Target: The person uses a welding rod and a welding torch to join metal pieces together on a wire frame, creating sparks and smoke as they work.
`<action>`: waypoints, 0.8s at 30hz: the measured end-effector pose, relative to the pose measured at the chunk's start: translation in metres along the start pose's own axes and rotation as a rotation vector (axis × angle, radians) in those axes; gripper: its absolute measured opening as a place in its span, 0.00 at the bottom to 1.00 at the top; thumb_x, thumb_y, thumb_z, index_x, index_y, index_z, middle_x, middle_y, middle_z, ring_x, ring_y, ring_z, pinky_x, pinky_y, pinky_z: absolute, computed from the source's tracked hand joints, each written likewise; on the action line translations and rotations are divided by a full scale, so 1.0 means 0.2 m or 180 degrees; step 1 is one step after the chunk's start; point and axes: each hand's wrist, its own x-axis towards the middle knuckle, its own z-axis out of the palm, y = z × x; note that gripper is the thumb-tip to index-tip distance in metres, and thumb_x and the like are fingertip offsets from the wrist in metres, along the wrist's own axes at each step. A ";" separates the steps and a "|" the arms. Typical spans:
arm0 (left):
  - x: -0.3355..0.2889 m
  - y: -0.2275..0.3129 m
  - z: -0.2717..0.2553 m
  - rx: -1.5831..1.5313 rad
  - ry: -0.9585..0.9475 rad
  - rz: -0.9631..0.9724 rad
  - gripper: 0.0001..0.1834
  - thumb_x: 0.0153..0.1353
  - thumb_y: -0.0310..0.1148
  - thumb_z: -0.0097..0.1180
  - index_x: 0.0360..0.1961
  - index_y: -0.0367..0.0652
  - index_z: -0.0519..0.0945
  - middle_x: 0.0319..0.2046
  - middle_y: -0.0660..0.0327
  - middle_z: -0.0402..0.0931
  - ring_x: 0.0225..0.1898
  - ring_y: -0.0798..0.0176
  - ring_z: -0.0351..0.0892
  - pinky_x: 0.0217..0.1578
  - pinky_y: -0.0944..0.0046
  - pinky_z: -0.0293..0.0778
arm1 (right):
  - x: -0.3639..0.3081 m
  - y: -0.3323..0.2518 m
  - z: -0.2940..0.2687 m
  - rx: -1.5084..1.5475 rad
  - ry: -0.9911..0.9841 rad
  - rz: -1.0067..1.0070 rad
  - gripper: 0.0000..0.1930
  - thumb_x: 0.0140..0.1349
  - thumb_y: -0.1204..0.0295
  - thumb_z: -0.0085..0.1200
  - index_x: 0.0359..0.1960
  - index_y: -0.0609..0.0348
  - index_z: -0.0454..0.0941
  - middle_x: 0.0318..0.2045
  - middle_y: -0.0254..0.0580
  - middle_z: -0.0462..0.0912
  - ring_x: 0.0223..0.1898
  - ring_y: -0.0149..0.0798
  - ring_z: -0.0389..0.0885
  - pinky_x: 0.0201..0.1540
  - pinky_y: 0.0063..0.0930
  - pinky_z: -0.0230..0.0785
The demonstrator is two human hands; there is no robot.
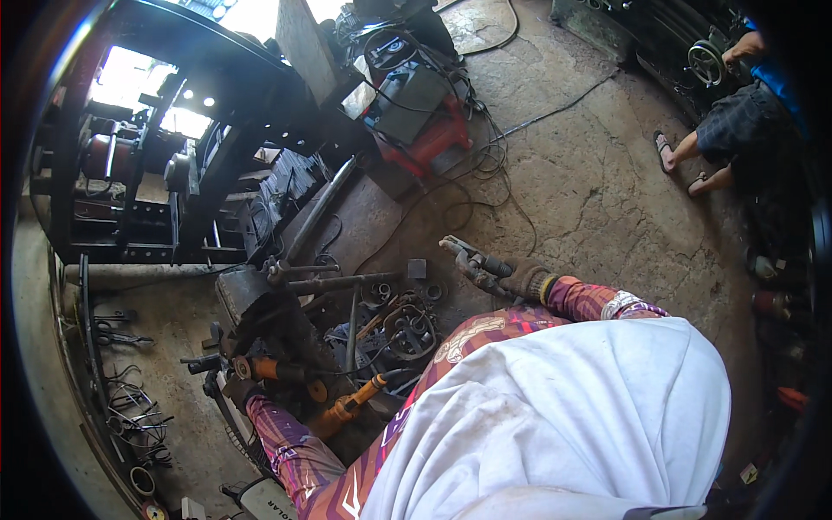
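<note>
My left hand (240,389), in a dark glove, reaches down at the left beside an orange-and-black angle grinder (267,369). Its fingers are too dark to make out, so whether it grips the tool is unclear. A second orange power tool (345,411) lies close to my left forearm. Out to the right, my right hand (526,282) wears a dusty brown glove with a yellow-banded cuff. It is closed round a grey, clamp-like metal tool (479,263) that points up and left, above the floor and clear of the scrap pile.
Scrap metal rings and rods (407,334) lie in front of me, beside a steel pipe (340,283). A dark steel frame (191,199) stands at upper left. A red machine (429,139) trails cables over the floor. At far right, another person (750,121) stands by a handwheel (705,64).
</note>
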 end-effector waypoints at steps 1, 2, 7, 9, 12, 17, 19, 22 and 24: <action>0.00 0.00 0.00 0.0019 -0.0008 0.0006 0.21 0.70 0.47 0.51 0.55 0.48 0.82 0.51 0.53 0.84 0.53 0.53 0.84 0.51 0.53 0.78 | 0.00 0.01 0.01 -0.0046 0.0039 0.0006 0.22 0.49 0.56 0.64 0.43 0.54 0.84 0.37 0.47 0.87 0.39 0.43 0.87 0.44 0.37 0.78; 0.00 0.00 -0.01 0.0031 -0.0005 0.0002 0.21 0.70 0.47 0.51 0.55 0.48 0.82 0.51 0.52 0.84 0.53 0.53 0.84 0.51 0.53 0.78 | 0.01 0.03 0.02 -0.0083 0.0081 -0.0002 0.22 0.49 0.56 0.64 0.42 0.54 0.84 0.37 0.48 0.87 0.39 0.43 0.87 0.44 0.38 0.78; 0.02 0.03 -0.03 0.0081 -0.0008 0.0007 0.20 0.70 0.46 0.50 0.55 0.48 0.82 0.51 0.52 0.84 0.53 0.52 0.84 0.51 0.52 0.78 | 0.06 0.07 0.03 0.0060 0.0178 -0.0042 0.22 0.48 0.56 0.65 0.43 0.54 0.85 0.38 0.48 0.87 0.42 0.43 0.87 0.47 0.37 0.77; 0.00 -0.02 -0.05 0.0144 -0.0008 -0.0040 0.20 0.70 0.46 0.50 0.55 0.48 0.82 0.51 0.52 0.84 0.53 0.52 0.84 0.51 0.52 0.78 | 0.09 0.09 0.07 0.0161 0.0165 -0.0134 0.23 0.48 0.55 0.65 0.44 0.53 0.85 0.38 0.48 0.87 0.42 0.43 0.87 0.47 0.37 0.77; -0.01 0.00 -0.04 0.0159 -0.0036 -0.0030 0.20 0.70 0.46 0.50 0.56 0.48 0.82 0.51 0.52 0.84 0.53 0.51 0.84 0.51 0.51 0.78 | 0.12 0.09 0.07 0.0136 0.0096 0.0050 0.24 0.49 0.54 0.66 0.45 0.52 0.85 0.39 0.47 0.87 0.43 0.43 0.86 0.47 0.37 0.76; 0.02 -0.03 -0.02 0.0164 -0.0075 -0.0055 0.20 0.70 0.45 0.50 0.56 0.48 0.82 0.51 0.51 0.84 0.53 0.50 0.84 0.51 0.50 0.79 | 0.10 0.02 0.04 0.0071 0.0015 -0.0026 0.23 0.51 0.52 0.66 0.44 0.52 0.84 0.39 0.50 0.87 0.44 0.48 0.86 0.48 0.40 0.75; 0.03 -0.04 -0.01 0.0159 -0.0097 -0.0075 0.20 0.70 0.45 0.50 0.56 0.48 0.82 0.51 0.51 0.84 0.53 0.50 0.84 0.51 0.50 0.79 | 0.09 0.00 0.03 -0.0032 -0.0038 -0.0027 0.22 0.51 0.52 0.66 0.43 0.52 0.83 0.39 0.52 0.86 0.44 0.51 0.85 0.48 0.42 0.74; 0.03 -0.06 -0.01 0.0158 -0.0108 -0.0082 0.20 0.70 0.44 0.50 0.56 0.48 0.81 0.51 0.51 0.84 0.53 0.49 0.84 0.51 0.50 0.79 | 0.09 -0.02 0.03 -0.0135 -0.0059 -0.0052 0.23 0.51 0.51 0.66 0.43 0.53 0.84 0.39 0.52 0.86 0.44 0.51 0.86 0.48 0.42 0.75; 0.03 -0.07 -0.01 0.0164 -0.0119 -0.0079 0.20 0.70 0.44 0.50 0.56 0.48 0.81 0.51 0.51 0.83 0.53 0.49 0.84 0.51 0.49 0.79 | 0.09 -0.01 0.03 -0.0164 -0.0060 -0.0156 0.23 0.51 0.51 0.66 0.42 0.53 0.84 0.39 0.52 0.86 0.44 0.51 0.86 0.49 0.42 0.75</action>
